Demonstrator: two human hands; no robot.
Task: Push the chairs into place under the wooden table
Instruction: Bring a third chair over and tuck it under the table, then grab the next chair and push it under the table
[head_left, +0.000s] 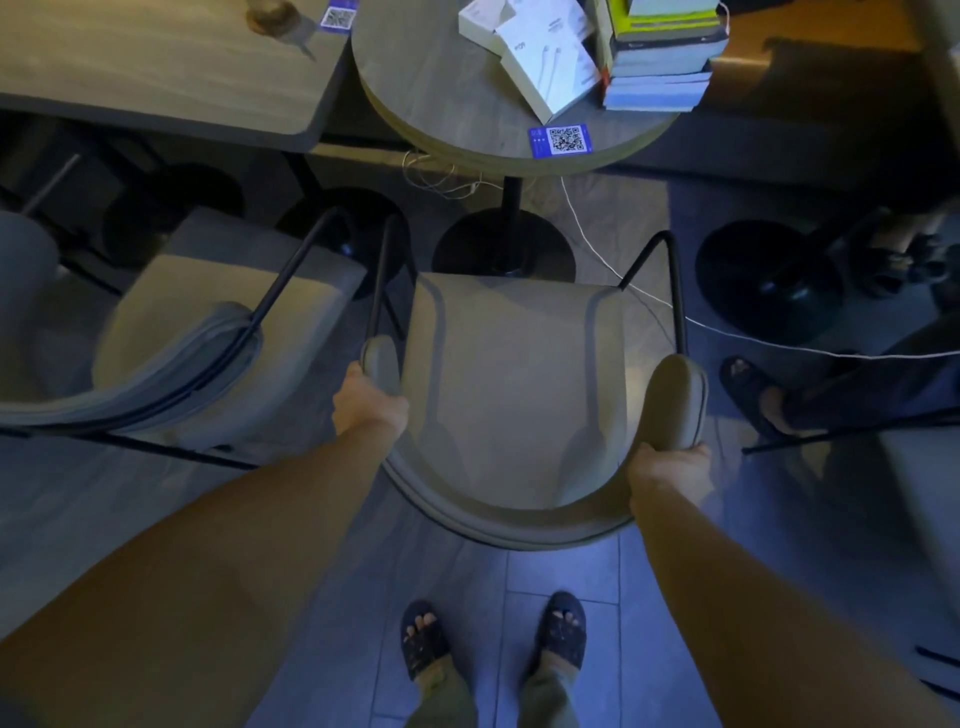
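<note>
Left hand (369, 400) wrapped on left end of chair (514, 384) backrest; right hand (670, 462) clasps right end. Chair faces round wooden table (441, 104), seat front near pedestal base (504, 249), not yet tucked. Advice: push evenly, straight toward far side; mind white cable (613, 270) by right leg and second chair (218, 322) close left.

Dim bluish light, warm cast at top, soft blur, wide-angle bending at edges.

Chair (514, 395) sits centre, w/ round table (441, 93) just beyond it. 2nd chair (208, 332) to its left, under rectangular table (156, 78). Books (660, 57) & boxes (535, 57) on round table.
</note>
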